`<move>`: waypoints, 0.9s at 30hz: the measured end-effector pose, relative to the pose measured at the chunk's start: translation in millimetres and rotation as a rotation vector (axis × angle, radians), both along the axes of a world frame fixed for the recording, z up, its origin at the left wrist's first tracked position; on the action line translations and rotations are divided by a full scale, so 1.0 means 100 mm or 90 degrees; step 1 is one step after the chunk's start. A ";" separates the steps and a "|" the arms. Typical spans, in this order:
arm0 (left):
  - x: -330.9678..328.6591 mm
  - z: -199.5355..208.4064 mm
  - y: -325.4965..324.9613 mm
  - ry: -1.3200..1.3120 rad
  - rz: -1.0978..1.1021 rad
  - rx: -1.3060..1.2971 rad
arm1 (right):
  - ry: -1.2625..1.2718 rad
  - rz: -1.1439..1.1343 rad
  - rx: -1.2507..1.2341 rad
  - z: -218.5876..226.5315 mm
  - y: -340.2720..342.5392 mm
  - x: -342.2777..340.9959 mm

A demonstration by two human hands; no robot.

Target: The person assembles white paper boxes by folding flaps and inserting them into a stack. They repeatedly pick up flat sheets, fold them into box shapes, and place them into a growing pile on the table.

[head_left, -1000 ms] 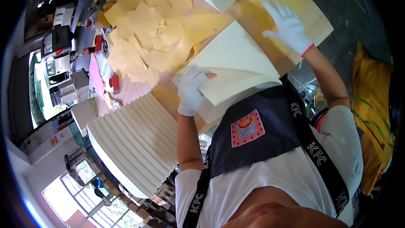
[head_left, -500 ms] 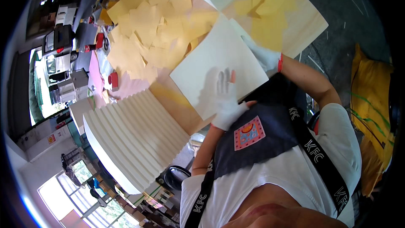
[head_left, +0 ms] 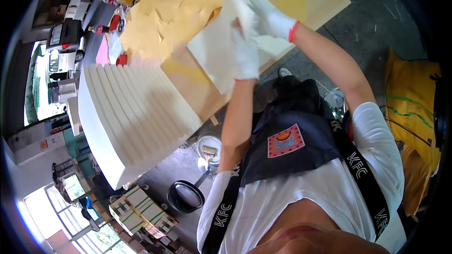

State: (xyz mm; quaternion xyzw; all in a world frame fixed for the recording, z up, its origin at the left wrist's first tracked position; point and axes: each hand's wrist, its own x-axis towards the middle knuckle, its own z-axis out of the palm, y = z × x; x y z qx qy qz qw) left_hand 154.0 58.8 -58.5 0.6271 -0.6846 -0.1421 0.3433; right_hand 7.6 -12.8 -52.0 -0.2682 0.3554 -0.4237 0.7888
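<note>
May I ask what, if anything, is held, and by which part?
The left hand and right hand are at the pale sheet, by its raised flap; blur hides whether either grips.

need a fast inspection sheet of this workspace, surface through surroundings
Surface: wooden tabletop, pale
Work items: pale sheet on the tabletop; ridged cream stack to its left
Clutter: loose yellow sheets, overlapping; brush beyond the tabletop edge
Hands: left hand and right hand gloved, both at the pale sheet; grip blurred
Cables: nothing seen for certain
Surroundings: yellow sack at right; vehicle at far left
</note>
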 end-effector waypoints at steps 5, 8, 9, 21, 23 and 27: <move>0.86 0.42 -0.08 0.391 0.136 -0.070 | 0.142 -0.006 -0.098 -0.16 0.12 0.59; 1.13 0.55 0.16 0.591 0.142 -0.217 | 0.521 -0.006 -0.507 -0.96 0.47 1.06; 1.19 0.60 0.28 0.658 0.129 -0.269 | 0.703 -0.039 -0.613 -1.16 0.60 1.31; 1.93 0.61 0.70 0.540 0.335 -0.338 | 1.060 -0.022 -0.829 -1.29 1.08 2.12; 1.92 0.63 0.66 0.519 0.334 -0.327 | 1.060 0.002 -0.805 -1.23 1.07 2.12; 1.91 0.84 0.59 0.514 0.270 -0.403 | 1.064 0.017 -0.819 -1.15 1.13 2.11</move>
